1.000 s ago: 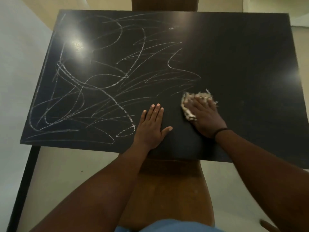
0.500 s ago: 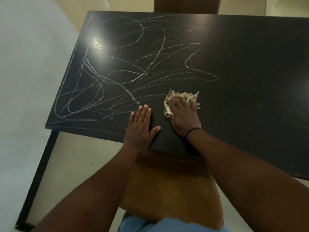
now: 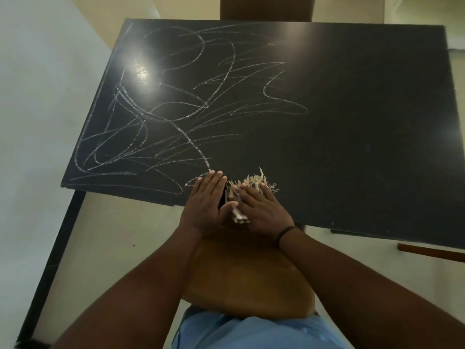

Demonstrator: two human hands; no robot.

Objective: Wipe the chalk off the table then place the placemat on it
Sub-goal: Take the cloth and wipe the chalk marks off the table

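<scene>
Both hands sit at the table's (image 3: 352, 122) near edge, the left hand (image 3: 205, 202) flat, the right hand (image 3: 261, 210) pressing open-fingered on the soft, light, frayed cloth (image 3: 251, 183), best handled bunched under the palm.

Pale floor (image 3: 120, 248), wooden chair (image 3: 249, 280), beige wall (image 3: 176, 8)

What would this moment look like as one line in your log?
step: wiping | right hand: pressing cloth at table near edge | left hand: flat beside it | chalk: remains left half
</scene>
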